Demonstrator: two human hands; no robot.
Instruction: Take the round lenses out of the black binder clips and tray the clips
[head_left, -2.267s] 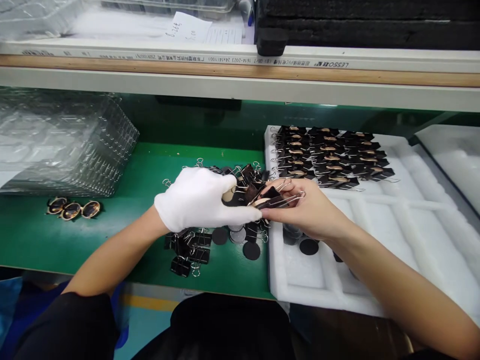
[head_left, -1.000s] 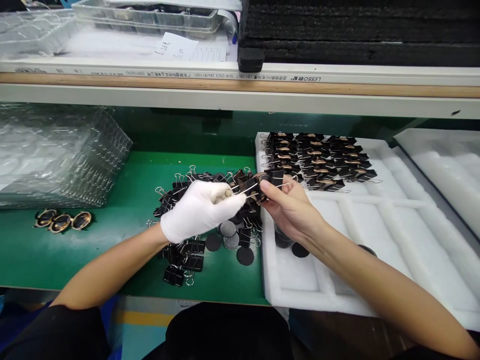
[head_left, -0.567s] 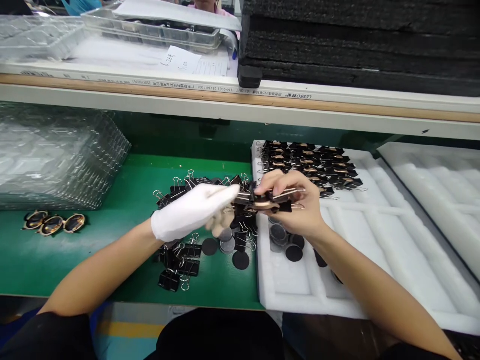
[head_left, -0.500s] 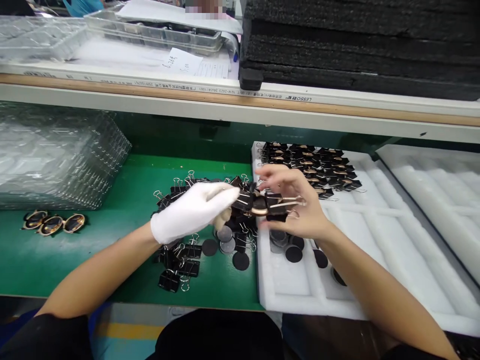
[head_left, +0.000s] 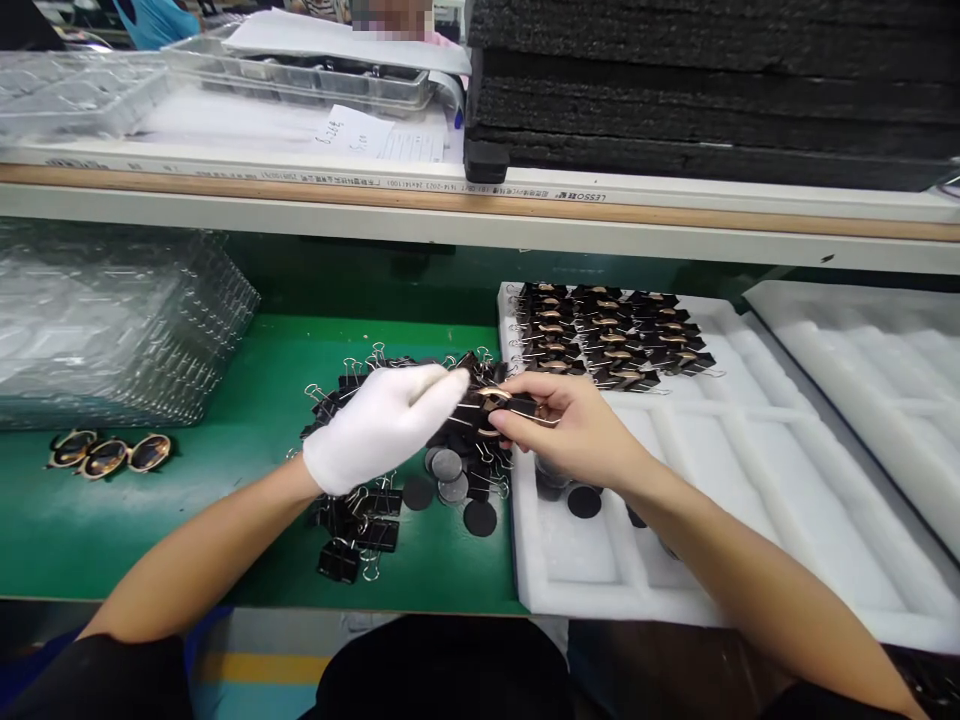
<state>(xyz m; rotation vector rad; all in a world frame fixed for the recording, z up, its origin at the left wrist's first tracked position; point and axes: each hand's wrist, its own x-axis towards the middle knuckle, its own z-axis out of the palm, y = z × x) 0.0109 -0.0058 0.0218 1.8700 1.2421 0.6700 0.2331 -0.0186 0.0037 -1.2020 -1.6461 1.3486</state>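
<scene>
Between my two hands is a gold-rimmed round piece (head_left: 495, 393) with black binder clips on it. My left hand (head_left: 382, 418), in a white glove, pinches its left side, the thumb stretched along the top. Bare, my right hand (head_left: 577, 425) has its thumb and fingers closed on the right side, around a black binder clip (head_left: 519, 402) with silver handles. Beneath and beside the left hand lie loose black binder clips (head_left: 377, 535) in a heap. Black and grey round discs (head_left: 480, 518) lie close by on the green table (head_left: 247, 530).
A white foam tray (head_left: 574, 592) on the right bears rows of clipped gold-rimmed pieces (head_left: 616, 325) and loose discs. Clear plastic trays (head_left: 112, 320) are stacked left, behind gold-framed tinted lens pieces (head_left: 105, 457). A shelf edge (head_left: 420, 215) crosses above, carrying black foam sheets (head_left: 675, 100).
My right hand has moved left and closed its thumb and fingers onto the clip at the piece; before, its fingers were spread around it. The left hand keeps its hold.
</scene>
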